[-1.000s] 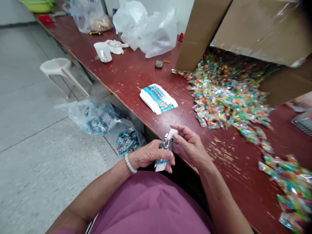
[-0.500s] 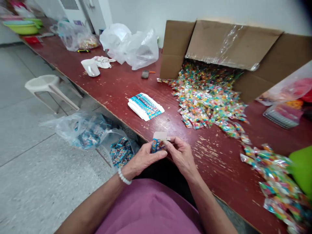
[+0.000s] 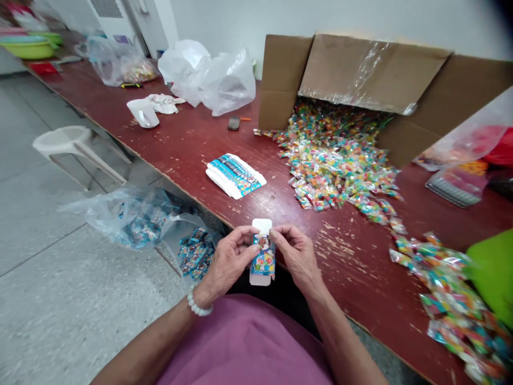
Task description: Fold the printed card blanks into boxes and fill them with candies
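Note:
Between my hands, at the table's front edge, is a small blue printed candy box [image 3: 263,262] with white end flaps showing at top and bottom. My left hand [image 3: 234,254] pinches its left side with thumb and fingers. On the upper right side, my right hand [image 3: 294,248] grips the box near the top flap. Just beyond lies a stack of flat blue-and-white printed cartons [image 3: 236,175]. Small clear-wrapped colourful candies [image 3: 336,166] spill from a cardboard box [image 3: 368,72] lying open at the back right and trail along the table's right side.
Plastic bags holding blue packets [image 3: 196,251] sit low at the left, below the red table [image 3: 184,149]. A white stool [image 3: 68,140] stands on the floor. Farther back are a white jug [image 3: 143,113], clear bags [image 3: 226,80] and a small dark block [image 3: 234,123]; a green container [image 3: 492,272] is at right.
The small box has turned and its printed long face now shows, with flaps at both ends. My left hand's fingers have moved up to its upper left edge. The view has shifted slightly.

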Tool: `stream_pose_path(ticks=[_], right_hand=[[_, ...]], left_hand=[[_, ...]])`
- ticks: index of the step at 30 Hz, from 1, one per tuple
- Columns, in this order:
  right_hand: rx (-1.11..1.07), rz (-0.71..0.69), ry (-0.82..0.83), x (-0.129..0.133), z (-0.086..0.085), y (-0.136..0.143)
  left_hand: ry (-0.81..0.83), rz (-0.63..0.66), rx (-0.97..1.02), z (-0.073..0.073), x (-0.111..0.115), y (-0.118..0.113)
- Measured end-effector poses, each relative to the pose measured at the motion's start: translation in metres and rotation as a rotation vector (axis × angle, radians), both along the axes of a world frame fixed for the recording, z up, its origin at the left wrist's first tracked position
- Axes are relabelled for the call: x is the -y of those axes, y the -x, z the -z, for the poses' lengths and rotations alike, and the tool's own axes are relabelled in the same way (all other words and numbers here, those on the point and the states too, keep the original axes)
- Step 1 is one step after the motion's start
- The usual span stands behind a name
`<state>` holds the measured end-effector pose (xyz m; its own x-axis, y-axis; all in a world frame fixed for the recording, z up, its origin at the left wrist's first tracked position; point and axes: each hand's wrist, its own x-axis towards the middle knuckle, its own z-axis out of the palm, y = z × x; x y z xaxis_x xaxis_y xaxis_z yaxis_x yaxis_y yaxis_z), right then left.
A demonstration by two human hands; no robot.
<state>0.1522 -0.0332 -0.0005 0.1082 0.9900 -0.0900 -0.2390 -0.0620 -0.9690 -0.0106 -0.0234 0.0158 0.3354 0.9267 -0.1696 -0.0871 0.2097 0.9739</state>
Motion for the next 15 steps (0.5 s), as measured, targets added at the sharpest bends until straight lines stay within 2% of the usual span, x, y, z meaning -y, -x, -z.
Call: stream_pose_path(ticks=[4,8,12,15], right_hand=[[-0.115,-0.113,0.151,0.001,0.001,-0.01],[-0.159,-0.012,0.152,0.005,0.002,-0.016],[-0.089,-0.047,0.166,0.011,0.005,-0.018],[-0.089,-0.011,0.157,0.013,0.008,-0.015]], left_hand=[[-0.033,0.102,-0.021,-0.003,0.0,-0.002],[0.011,0.142,0.021,0.002,0.003,-0.006],[0.036,0.146,0.089,0.009,0.005,-0.005],[-0.002,0.091,0.13,0.009,0.007,-0.005]])
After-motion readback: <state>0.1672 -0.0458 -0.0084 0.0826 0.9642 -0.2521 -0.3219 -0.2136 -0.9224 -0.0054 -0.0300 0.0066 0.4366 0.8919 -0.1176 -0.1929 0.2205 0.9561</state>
